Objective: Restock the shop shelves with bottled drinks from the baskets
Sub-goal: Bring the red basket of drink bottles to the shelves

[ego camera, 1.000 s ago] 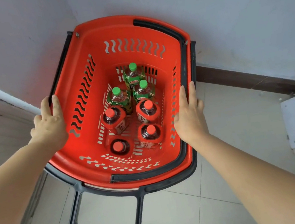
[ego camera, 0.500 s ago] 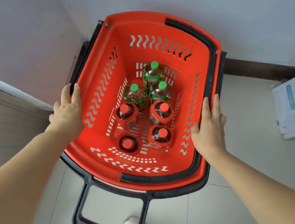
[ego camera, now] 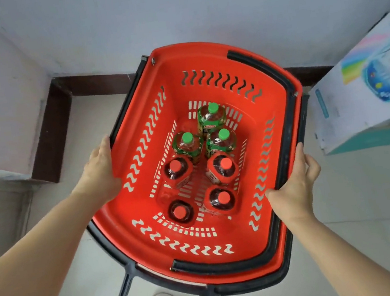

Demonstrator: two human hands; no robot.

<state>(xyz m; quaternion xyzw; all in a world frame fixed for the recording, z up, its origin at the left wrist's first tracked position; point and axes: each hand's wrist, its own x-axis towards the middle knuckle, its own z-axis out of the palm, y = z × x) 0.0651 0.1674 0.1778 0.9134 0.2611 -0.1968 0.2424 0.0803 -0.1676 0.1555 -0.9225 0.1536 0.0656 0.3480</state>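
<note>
Both hands (ego camera: 99,172) (ego camera: 294,184) grip basket (ego camera: 135,231); bottles (ego camera: 200,164) between.

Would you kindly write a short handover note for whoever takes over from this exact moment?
Left hand: gripping the left rim of the red plastic shopping basket.
Right hand: gripping its right rim and black handle.
Inside, upright: three green-capped bottles at the far end, four red-capped bottles nearer.
Done: nothing shelved that is visible.
Left: move all seven bottles to shelves, which are out of view.
</note>
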